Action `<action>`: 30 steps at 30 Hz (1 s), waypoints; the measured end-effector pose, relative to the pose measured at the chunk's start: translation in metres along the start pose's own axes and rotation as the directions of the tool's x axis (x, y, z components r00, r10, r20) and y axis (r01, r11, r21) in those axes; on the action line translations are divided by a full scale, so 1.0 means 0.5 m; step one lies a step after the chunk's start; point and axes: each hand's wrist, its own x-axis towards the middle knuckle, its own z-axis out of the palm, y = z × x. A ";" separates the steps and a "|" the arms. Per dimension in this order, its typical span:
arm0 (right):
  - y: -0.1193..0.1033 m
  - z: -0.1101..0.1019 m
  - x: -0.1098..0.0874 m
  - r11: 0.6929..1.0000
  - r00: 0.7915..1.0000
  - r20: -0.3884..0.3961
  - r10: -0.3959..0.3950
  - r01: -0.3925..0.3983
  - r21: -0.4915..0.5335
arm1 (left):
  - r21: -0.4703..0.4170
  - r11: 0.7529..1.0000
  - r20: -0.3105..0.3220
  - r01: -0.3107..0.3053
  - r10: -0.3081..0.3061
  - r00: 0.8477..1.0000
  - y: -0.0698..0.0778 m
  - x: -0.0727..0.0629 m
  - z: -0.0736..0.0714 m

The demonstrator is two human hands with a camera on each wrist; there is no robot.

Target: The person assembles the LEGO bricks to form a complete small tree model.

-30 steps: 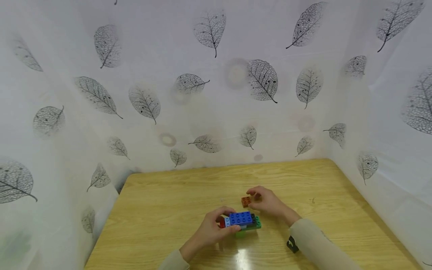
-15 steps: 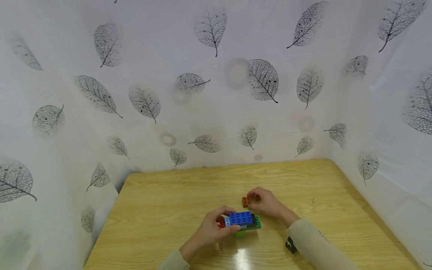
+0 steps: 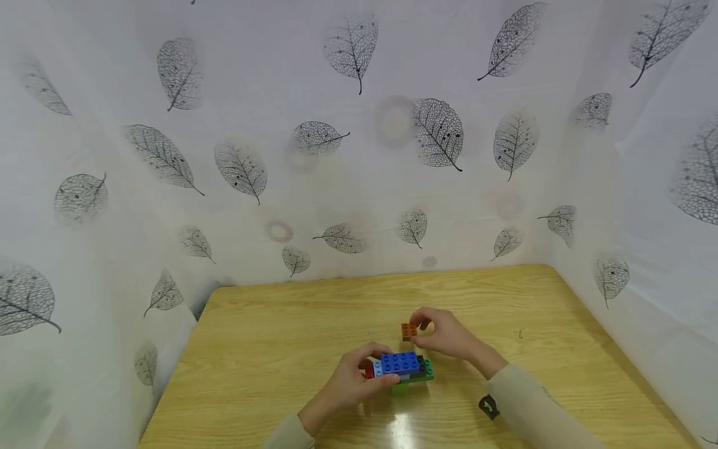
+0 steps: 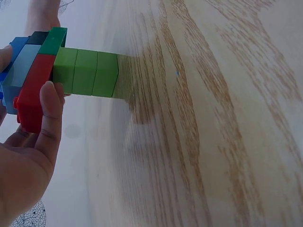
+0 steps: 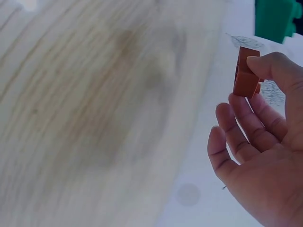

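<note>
My left hand (image 3: pixel 354 378) grips a built stack of toy building bricks around its left end. On top of the stack is a blue brick (image 3: pixel 400 362), with a light blue one (image 4: pixel 22 71), a red one (image 4: pixel 35 94), a black one and a dark green one (image 3: pixel 429 370) beneath or beside it. A column of light green bricks (image 4: pixel 85 72) supports the stack from below, its foot at the table. Behind the stack, my right hand (image 3: pixel 447 335) pinches a small orange-brown brick (image 5: pixel 247 73) between thumb and fingertips, a little above the table.
A dark piece with a pale mark (image 3: pixel 488 406) lies on the wooden table (image 3: pixel 269 337), close beside the right sleeve (image 3: pixel 530 399). White leaf-print sheeting (image 3: pixel 359 187) rises behind the table and along both sides.
My right hand has closed its fingers on the orange-brown brick and raised it slightly. The left hand and the stack have stayed where they were.
</note>
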 end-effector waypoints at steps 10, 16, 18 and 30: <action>-0.059 -0.034 -0.019 0.999 0.999 -0.018 -0.040 0.039 -0.016 | -0.018 1.000 0.008 0.014 -0.014 1.000 0.002 -0.002 0.000; -0.097 -0.048 -0.033 0.996 0.996 -0.006 -0.090 0.090 -0.009 | -0.011 1.000 -0.004 0.000 0.000 1.000 -0.002 0.001 0.001; -0.108 -0.049 -0.040 0.994 0.994 0.009 -0.110 0.110 -0.002 | -0.001 1.000 -0.008 -0.001 0.001 1.000 -0.002 0.002 0.001; -0.139 -0.040 -0.072 0.981 0.978 0.081 -0.192 0.189 0.051 | 0.020 1.000 -0.013 -0.001 0.002 1.000 0.000 0.000 0.000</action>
